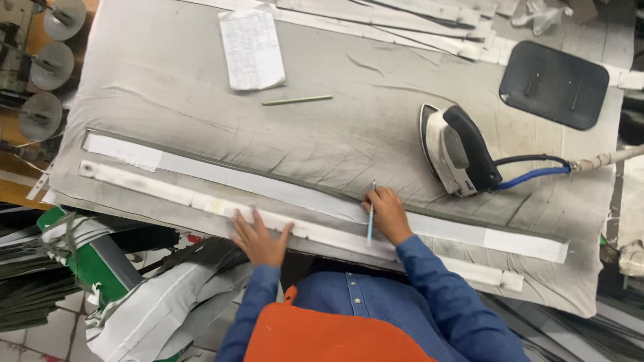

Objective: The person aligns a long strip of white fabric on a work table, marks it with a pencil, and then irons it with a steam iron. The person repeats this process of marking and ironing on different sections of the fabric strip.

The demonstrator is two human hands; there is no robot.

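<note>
Along the near edge of the padded ironing table we see two long white strips lying side by side — pale, flat, patched in places with lighter pieces. Our left hand presses the nearer strip with fingers spread. Our right hand pinches a blue pencil, tip down on that strip. An iron rests well behind — upright on its side.
</note>
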